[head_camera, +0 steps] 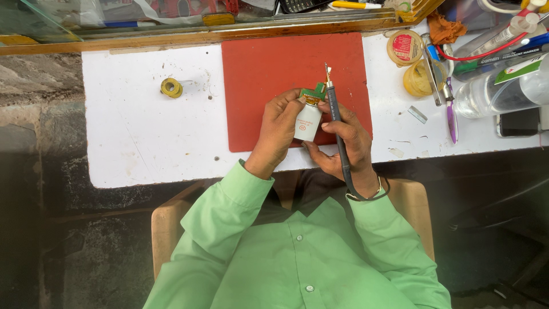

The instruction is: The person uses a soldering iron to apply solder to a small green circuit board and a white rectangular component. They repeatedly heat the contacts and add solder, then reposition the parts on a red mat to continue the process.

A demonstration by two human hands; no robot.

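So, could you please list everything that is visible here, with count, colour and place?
Red rectangular mat: one, centre of white table.
Small white cylindrical bottle: one, held above the mat.
Small green circuit board: one, on the bottle's top.
Dark pen-shaped soldering tool: one, tip over the mat.
Yellow solder spool: one, left of the mat.
Round tape rolls: two, yellowish, right of the mat.
Clear plastic bottle: one, far right.
Left hand: holds bottle.
Right hand: holds tool.

head view, straight down, close
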